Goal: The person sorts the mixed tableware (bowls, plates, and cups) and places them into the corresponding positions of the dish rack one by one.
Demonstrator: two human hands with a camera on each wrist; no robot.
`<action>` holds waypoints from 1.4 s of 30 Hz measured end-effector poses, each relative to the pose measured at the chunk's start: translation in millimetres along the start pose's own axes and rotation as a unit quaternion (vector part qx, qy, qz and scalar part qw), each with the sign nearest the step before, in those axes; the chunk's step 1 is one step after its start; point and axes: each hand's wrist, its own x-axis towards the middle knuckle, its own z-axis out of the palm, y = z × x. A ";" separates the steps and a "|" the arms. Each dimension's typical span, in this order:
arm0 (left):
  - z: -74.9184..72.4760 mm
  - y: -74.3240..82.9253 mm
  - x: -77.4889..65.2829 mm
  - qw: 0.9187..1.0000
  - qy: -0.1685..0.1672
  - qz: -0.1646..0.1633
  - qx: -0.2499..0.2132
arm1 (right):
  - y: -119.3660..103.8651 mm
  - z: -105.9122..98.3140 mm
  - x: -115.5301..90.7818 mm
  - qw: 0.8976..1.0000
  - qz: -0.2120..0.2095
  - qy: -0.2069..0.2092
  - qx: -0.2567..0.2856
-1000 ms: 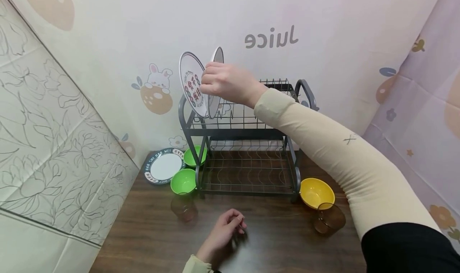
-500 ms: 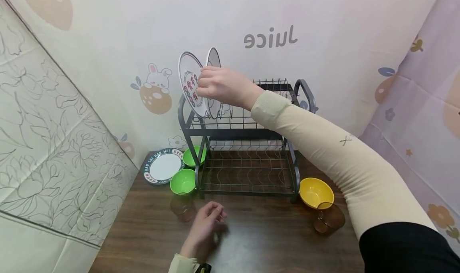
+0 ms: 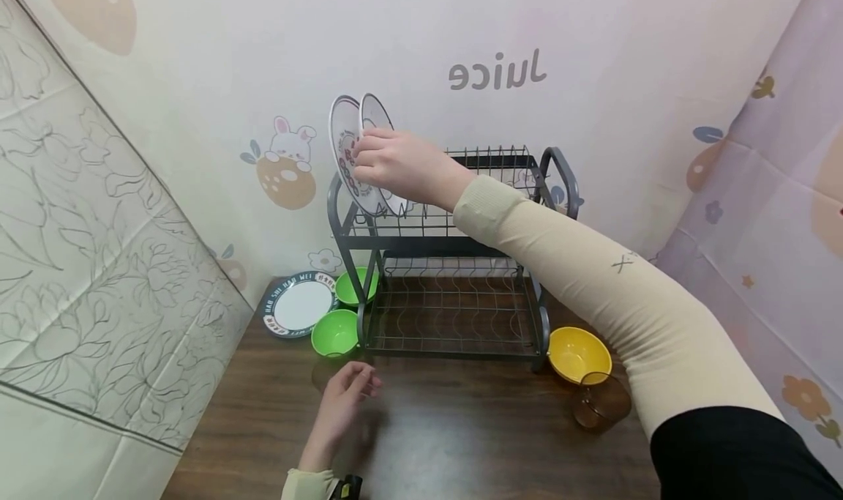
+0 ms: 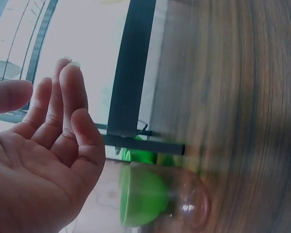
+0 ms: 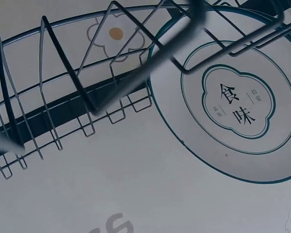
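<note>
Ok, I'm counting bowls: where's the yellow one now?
In the head view, the yellow bowl sits on the table, right of the dish rack, behind the glass cup.

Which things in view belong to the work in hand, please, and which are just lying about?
In use: right hand, held plate, plate beside it, dish rack.
Apparently lying about: dark-rimmed plate, green bowls, yellow bowl, glass cups.
</note>
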 end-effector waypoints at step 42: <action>82.9 -16.1 -11.6 0.984 -0.172 0.023 -0.050 | -37.7 -56.0 -56.8 0.972 0.142 0.159 0.098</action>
